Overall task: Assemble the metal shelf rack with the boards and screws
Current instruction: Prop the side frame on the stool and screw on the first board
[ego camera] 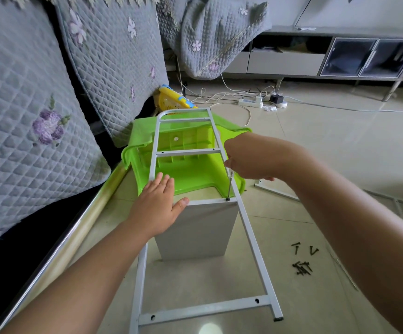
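Below the right hand (246,160), whose grip is closed round a screwdriver (229,184), the tip meets a screw (227,199) in the white metal frame (248,227). Left of that grip, the left hand (155,203) presses flat, fingers straight, on the frame and grey board (195,232). Loose screws (302,267) lie on the floor to its right.

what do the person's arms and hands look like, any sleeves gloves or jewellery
Both arms are bare from the bottom edge of the view to the hands; no sleeve shows. The left hand and right hand wear no gloves. No watch, bracelet or ring is visible on either. The nails that show are short and unpainted.
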Demonstrator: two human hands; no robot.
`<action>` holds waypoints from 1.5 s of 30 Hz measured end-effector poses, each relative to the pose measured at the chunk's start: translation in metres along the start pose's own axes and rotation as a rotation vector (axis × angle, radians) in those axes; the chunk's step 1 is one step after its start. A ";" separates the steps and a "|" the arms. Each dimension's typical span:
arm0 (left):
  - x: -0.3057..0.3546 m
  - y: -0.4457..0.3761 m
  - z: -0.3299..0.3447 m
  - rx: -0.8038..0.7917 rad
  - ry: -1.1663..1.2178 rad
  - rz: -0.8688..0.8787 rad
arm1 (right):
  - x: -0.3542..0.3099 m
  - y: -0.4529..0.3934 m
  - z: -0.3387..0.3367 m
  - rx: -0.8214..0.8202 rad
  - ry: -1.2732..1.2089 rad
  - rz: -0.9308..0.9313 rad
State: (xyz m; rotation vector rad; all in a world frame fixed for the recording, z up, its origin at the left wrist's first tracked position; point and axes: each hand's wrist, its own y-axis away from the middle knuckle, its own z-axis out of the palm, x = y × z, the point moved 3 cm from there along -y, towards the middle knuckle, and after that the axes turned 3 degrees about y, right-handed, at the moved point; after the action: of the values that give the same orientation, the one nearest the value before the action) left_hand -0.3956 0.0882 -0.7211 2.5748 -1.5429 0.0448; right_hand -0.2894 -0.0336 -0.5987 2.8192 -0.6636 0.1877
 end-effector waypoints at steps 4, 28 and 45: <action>-0.001 0.001 0.000 -0.010 -0.019 0.001 | -0.004 0.003 0.002 0.039 0.056 0.002; 0.001 0.001 -0.001 -0.023 -0.001 0.010 | -0.010 -0.002 -0.006 -0.135 0.061 0.106; 0.000 0.000 0.000 -0.018 0.008 0.004 | -0.020 -0.002 -0.009 -0.132 0.524 -0.195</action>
State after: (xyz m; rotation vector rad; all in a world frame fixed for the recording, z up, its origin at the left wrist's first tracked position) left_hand -0.3952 0.0882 -0.7208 2.5546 -1.5391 0.0423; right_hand -0.3068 -0.0210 -0.5941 2.5221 -0.2688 0.7776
